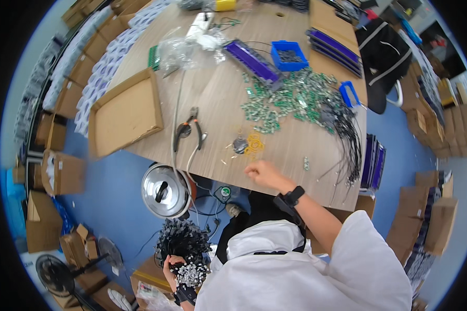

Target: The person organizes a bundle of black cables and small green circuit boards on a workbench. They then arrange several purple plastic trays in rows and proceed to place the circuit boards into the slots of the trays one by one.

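My left hand [174, 265] grips a thick bundle of black cables [184, 241] low at the left, beside my body. White connector ends [193, 274] hang from the bundle below the fingers. Over the table's near edge, my right hand [265, 174] is closed with curled fingers; whatever they hold, if anything, is hidden. Just beyond it lie yellow rubber bands [253, 145] and a small dark round item [240, 145]. A small green circuit board strip [306, 163] rests to its right. Farther back spreads a pile of small green circuit boards [290, 98], with loose black cables [347, 129] beside it.
Pliers [188, 129] and an open cardboard tray [124, 114] lie on the left of the table. Purple-and-black trays [254, 62] and a blue bin [289, 55] sit farther back. A lidded metal pot [165, 191] and a fan [57, 272] stand on the left.
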Demonstrator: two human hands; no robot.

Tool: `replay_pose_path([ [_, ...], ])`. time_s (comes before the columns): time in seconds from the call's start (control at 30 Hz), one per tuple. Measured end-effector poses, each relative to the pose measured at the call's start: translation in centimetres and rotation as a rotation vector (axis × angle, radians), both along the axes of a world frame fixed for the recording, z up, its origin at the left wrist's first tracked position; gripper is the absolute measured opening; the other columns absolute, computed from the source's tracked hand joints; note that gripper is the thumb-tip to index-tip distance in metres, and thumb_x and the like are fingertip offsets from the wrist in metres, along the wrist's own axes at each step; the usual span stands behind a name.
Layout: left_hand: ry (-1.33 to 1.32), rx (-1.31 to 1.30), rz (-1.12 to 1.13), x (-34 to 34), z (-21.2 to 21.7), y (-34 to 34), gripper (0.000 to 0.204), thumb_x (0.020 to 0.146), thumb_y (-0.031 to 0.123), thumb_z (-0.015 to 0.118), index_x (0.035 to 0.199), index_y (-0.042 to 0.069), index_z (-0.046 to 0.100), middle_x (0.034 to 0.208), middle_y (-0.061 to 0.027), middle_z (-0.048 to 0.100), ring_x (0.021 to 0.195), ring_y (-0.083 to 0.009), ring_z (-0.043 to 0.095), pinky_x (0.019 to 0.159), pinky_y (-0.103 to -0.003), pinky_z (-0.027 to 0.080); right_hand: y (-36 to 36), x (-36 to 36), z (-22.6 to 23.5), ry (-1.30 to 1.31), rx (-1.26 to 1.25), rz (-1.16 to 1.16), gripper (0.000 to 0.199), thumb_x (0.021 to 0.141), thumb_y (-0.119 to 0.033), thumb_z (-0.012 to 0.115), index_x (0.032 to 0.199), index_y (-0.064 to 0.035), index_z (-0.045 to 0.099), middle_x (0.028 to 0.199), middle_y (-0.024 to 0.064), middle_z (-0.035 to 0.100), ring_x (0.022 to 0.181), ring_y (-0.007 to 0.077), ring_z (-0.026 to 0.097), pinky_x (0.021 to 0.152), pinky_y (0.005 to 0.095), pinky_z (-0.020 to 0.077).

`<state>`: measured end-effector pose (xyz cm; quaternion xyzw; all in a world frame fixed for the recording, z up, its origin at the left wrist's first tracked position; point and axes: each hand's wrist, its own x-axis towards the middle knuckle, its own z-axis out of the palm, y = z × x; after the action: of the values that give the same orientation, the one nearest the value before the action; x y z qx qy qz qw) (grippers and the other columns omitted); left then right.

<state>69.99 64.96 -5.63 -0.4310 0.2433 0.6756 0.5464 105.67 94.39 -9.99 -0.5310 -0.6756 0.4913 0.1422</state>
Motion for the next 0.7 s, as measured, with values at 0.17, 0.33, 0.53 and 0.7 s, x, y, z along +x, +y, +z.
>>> replay_pose_path([
  [0.17,0.007,-0.008,-0.105,-1.0,-0.9,1.0,0.017,0.089,0.007,0.060,0.075,0.005,0.050,0.063,0.0011,0.049,0.057,-0.0097,0.048,0.059,-0.023,0.045,-0.5,-0.5,-0.6,0.115,0.394,-0.211,0.034,0.077,0.002,0.056,0.109,-0.0031,0.065,0.119,0.0183,0.062,0.115,0.0359,0.055,0.100,0.0422,0.0425],
  [0.33,-0.028,-0.077,-0.269,-0.7,-1.7,1.5,0.016,0.089,0.008,0.061,0.076,0.005,0.051,0.063,0.0014,0.049,0.057,-0.0096,0.049,0.059,-0.023,0.045,-5.9,1.5,2.9,0.286,0.539,-0.389,0.036,0.083,0.005,0.055,0.116,-0.0051,0.063,0.135,0.0152,0.054,0.129,0.0342,0.046,0.108,0.0410,0.0364],
  [0.53,-0.100,-0.155,-0.441,0.1,-1.6,1.4,0.016,0.088,0.009,0.061,0.076,0.005,0.052,0.063,0.0018,0.050,0.058,-0.0094,0.049,0.059,-0.023,0.045,-19.7,6.8,4.0,0.259,0.330,-0.566,0.029,0.080,0.007,0.059,0.107,-0.0037,0.067,0.128,0.0151,0.059,0.117,0.0342,0.056,0.096,0.0374,0.0461],
  [0.7,-0.129,-0.189,-0.513,2.1,-0.3,0.2,0.015,0.088,0.009,0.061,0.077,0.005,0.052,0.063,0.0021,0.050,0.058,-0.0093,0.049,0.059,-0.023,0.045,-21.3,11.0,2.0,0.218,0.243,-0.901,0.029,0.081,0.004,0.061,0.108,-0.0027,0.066,0.111,0.0170,0.063,0.093,0.0281,0.065,0.075,0.0359,0.0533],
])
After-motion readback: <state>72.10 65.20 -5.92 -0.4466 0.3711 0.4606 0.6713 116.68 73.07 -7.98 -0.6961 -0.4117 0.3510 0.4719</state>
